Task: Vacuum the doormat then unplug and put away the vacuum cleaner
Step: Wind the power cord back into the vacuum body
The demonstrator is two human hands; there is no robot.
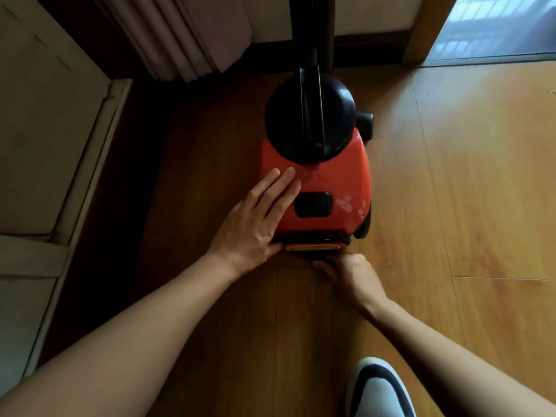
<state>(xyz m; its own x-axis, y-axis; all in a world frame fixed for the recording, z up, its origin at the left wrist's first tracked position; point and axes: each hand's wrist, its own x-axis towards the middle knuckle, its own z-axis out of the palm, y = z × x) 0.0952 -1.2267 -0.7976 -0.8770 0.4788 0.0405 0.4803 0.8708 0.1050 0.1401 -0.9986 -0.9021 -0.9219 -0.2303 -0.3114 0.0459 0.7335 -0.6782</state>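
Your left hand (pixel 252 218) lies flat on the red vacuum cleaner (pixel 328 176), fingers straight and close together, palm over its near left corner. From the look of it, you are pressing down to steady the body on its wheels while the other hand works. Just right of your fingertips sits the black button (pixel 313 204), untouched, and farther ahead of them is the black dome (pixel 310 115) with its carrying handle.

Your right hand (pixel 349 275) is low against the wooden floor (pixel 451 176), at the machine's rear edge, just below the orange strip (pixel 313 246) there. Its fingers curl down and away from the camera, so I cannot tell whether they pinch a plug, a cord end, or nothing.

No cord shows anywhere and the doormat is out of view, which suggests you are at the putting-away stage, probably dealing with the lead at the back. A rear wheel (pixel 365 224) stands just ahead of your right hand, and a slippered foot (pixel 379 386) is behind that wrist
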